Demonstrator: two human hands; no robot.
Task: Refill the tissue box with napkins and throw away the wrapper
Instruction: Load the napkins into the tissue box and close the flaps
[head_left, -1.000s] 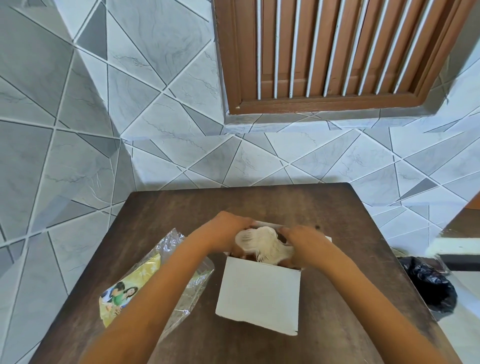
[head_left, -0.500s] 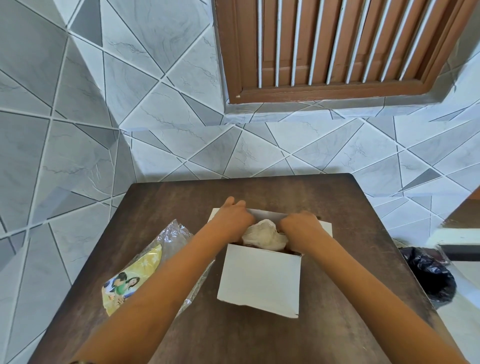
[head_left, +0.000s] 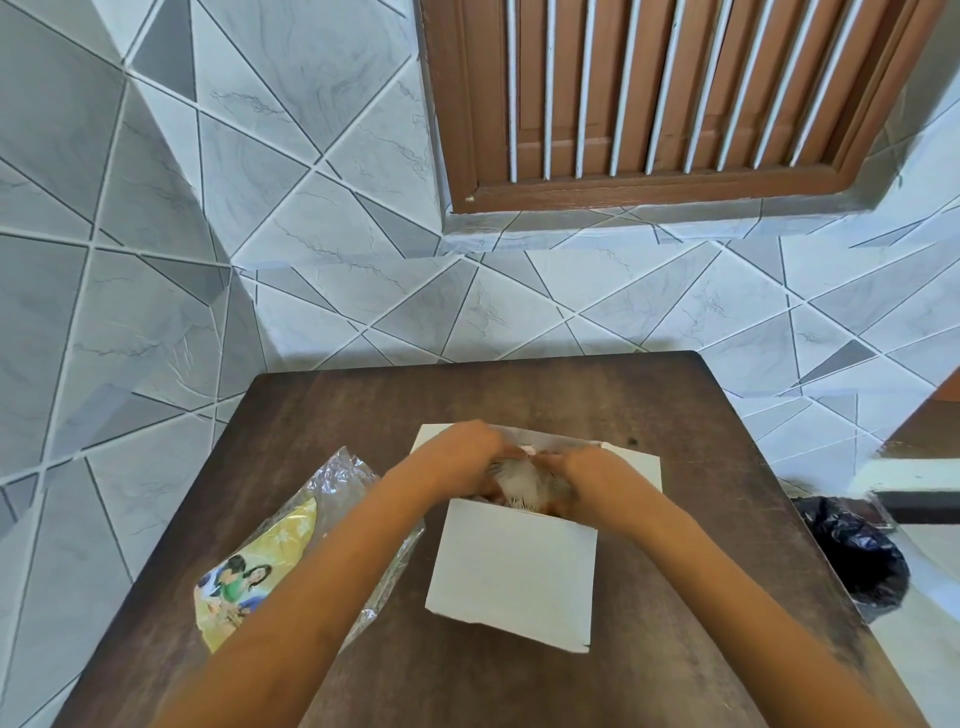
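A white tissue box (head_left: 511, 577) stands open in the middle of the dark wooden table (head_left: 649, 410). Both my hands reach into its top. My left hand (head_left: 460, 454) and my right hand (head_left: 597, 473) press on a bundle of white napkins (head_left: 522, 480) that sits low inside the box, mostly hidden by my fingers. The clear plastic wrapper (head_left: 270, 556) with a yellow printed label lies flat on the table to the left of the box, partly under my left forearm.
A bin lined with a black bag (head_left: 857, 556) stands on the floor past the table's right edge. Grey tiled walls close off the far and left sides. A brown louvred window (head_left: 649, 93) is above.
The napkin bundle has gone from above the box rim down into the box, with both hands following it downward. The wrapper has not moved.
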